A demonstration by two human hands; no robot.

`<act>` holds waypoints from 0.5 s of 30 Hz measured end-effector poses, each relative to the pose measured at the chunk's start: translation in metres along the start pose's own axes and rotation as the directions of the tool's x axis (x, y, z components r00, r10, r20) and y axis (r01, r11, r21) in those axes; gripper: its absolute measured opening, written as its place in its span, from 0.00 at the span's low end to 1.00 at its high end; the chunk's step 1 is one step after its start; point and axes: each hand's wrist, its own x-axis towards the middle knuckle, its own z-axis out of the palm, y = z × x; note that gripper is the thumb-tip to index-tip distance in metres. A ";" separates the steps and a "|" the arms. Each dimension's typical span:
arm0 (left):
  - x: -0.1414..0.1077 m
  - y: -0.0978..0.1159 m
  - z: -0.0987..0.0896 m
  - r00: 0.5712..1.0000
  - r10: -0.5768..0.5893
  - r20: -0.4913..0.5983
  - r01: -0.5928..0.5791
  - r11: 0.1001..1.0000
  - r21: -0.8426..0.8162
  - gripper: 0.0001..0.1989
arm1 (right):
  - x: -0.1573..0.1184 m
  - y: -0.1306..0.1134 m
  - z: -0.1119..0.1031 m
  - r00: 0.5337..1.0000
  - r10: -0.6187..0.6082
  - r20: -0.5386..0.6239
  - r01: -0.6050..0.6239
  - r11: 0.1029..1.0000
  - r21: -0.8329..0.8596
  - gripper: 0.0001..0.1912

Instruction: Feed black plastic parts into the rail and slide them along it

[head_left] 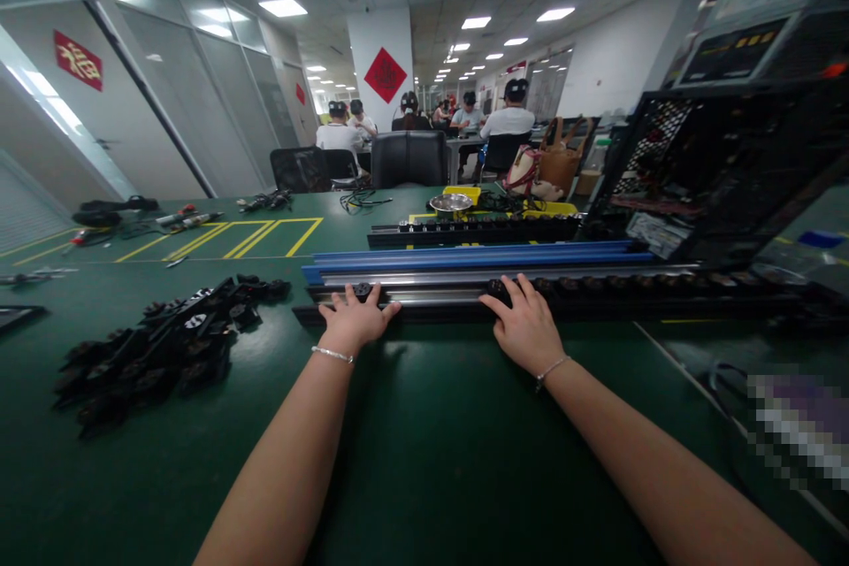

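A long black rail with a shiny metal channel lies across the green table. My left hand rests on its left end with fingers spread, over a small black part. Near the middle of the rail, my right hand has its fingers spread and touches another black part. A row of similar parts sits along the rail to the right. Behind it lies a blue rail.
Black parts are heaped at the left. Beyond the blue rail are another black rail, a metal bowl and a yellow tray. An open computer case stands at the right. People sit in the background.
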 end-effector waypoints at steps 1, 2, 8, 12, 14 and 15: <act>0.001 -0.002 0.001 1.000 -0.003 -0.007 0.003 1.000 -0.009 0.41 | 0.000 0.000 0.000 1.000 0.000 0.000 0.000 1.000 0.000 0.23; 0.003 -0.004 0.002 1.000 -0.006 -0.015 0.005 1.000 -0.015 0.41 | 0.000 0.000 0.000 1.000 -0.001 0.000 0.001 1.000 -0.001 0.23; 0.009 -0.020 0.005 0.997 -0.021 -0.070 0.019 0.999 -0.040 0.39 | 0.000 0.000 -0.001 1.000 -0.002 -0.006 0.002 1.000 0.002 0.23; 0.008 -0.031 0.017 0.982 0.013 -0.189 -0.025 0.998 -0.059 0.37 | 0.000 0.000 0.000 1.000 0.000 -0.017 0.000 1.000 0.008 0.23; 0.006 -0.034 0.025 0.954 0.047 -0.295 -0.063 0.997 -0.046 0.34 | 0.000 0.000 0.000 1.000 0.000 -0.017 0.001 1.000 0.008 0.23; 0.005 -0.036 0.030 0.935 0.063 -0.348 -0.080 0.996 -0.036 0.33 | 0.000 0.000 0.000 1.000 -0.002 -0.015 0.002 1.000 0.006 0.23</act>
